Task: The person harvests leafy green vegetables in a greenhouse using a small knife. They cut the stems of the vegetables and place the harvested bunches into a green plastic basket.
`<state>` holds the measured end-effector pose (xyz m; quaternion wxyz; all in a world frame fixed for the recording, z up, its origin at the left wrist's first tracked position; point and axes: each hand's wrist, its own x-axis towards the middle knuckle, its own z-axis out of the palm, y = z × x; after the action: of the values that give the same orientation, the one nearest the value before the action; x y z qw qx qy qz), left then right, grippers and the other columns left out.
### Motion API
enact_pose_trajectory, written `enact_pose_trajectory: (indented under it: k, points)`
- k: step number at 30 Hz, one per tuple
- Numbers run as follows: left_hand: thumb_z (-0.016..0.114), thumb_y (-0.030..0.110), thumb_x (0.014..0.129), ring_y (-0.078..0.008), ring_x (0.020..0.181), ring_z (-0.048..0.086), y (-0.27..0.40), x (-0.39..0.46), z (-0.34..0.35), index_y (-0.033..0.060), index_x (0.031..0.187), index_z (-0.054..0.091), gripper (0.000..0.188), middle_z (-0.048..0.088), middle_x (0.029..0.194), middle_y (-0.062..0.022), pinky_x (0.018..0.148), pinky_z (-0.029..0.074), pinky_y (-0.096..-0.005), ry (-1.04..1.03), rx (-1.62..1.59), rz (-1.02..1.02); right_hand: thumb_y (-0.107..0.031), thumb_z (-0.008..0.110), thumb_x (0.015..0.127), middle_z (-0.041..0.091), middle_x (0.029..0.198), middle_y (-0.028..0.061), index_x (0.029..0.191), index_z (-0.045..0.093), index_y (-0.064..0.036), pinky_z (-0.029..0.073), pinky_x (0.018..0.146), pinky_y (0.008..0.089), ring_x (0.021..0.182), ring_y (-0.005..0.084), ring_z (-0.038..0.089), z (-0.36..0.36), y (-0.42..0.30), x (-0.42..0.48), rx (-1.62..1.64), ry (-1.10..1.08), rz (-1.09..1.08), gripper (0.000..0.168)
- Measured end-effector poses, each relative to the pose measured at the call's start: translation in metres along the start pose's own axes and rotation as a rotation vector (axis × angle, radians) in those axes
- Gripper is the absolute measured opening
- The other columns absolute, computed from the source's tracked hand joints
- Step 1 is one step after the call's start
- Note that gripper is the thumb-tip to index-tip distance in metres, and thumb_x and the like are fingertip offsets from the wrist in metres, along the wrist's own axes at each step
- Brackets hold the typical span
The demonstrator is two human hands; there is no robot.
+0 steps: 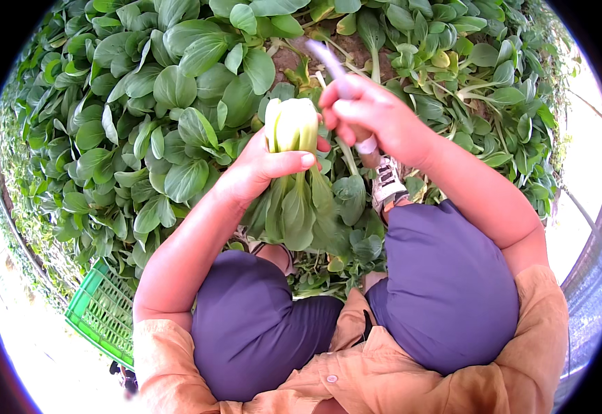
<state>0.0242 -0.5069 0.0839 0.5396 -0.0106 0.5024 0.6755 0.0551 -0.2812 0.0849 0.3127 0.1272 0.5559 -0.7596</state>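
Upside down in my left hand (275, 163) is a head of bok choy (293, 127), its pale base up and its green leaves hanging down. My fingers and thumb wrap its stalks. Just right of it, my right hand (360, 111) grips the handle of a knife (327, 57), whose blurred blade points up and to the left. The blade does not touch the bok choy. Part of the handle shows below my fist, with a pale band around it.
Dense leafy bok choy plants (177, 88) grow ahead and to the left. Bare soil (352, 46) and loose stalks show at the top middle. A green plastic crate (86, 295) stands at the lower left. My shoe (386, 181) is below my right hand, between plants.
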Motion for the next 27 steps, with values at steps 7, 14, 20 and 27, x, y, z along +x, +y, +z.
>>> enact_pose_trajectory:
  k: [7,14,20,27]
  points:
    - [0.077,0.013,0.06,-0.0323,0.101,0.065,0.061,0.008,0.015,0.0021,0.13,0.052,0.075,0.065,0.113,-0.0152,0.087,0.052,-0.0371,0.02,1.408,0.321,-0.013,0.048,0.092,0.057,0.096,0.0054,0.129,0.05,-0.003,0.05,0.073,0.0272,0.078,0.0107,0.056,-0.052,0.038,0.028,-0.368,0.299,0.188,0.039]
    - [0.071,0.004,0.063,-0.0307,0.086,0.067,0.059,0.089,-0.027,0.0015,0.106,0.056,0.046,0.06,0.105,-0.0136,0.07,0.055,-0.0404,0.089,2.119,0.227,-0.018,0.047,0.094,0.065,0.095,0.0191,0.13,0.052,-0.005,0.052,0.078,0.0416,0.084,0.0325,0.065,-0.066,0.051,0.099,-0.997,0.284,-0.065,0.038]
    - [0.07,0.003,0.062,-0.0332,0.092,0.067,0.047,0.07,-0.092,0.0007,0.122,0.055,0.062,0.053,0.129,-0.0174,0.078,0.054,-0.0416,0.212,2.11,0.135,-0.018,0.047,0.095,0.064,0.108,0.0252,0.126,0.055,-0.002,0.047,0.091,0.0482,0.103,0.0436,0.06,-0.043,0.057,0.138,-1.063,0.301,-0.276,0.036]
    - [0.072,0.009,0.061,-0.0353,0.098,0.066,0.046,0.069,-0.106,0.0024,0.126,0.054,0.068,0.042,0.146,-0.0205,0.084,0.054,-0.0432,0.326,2.065,0.148,-0.02,0.047,0.095,0.064,0.113,0.0253,0.129,0.054,-0.002,0.046,0.094,0.0461,0.108,0.0431,0.059,-0.027,0.061,0.162,-0.923,0.426,-0.178,0.039]
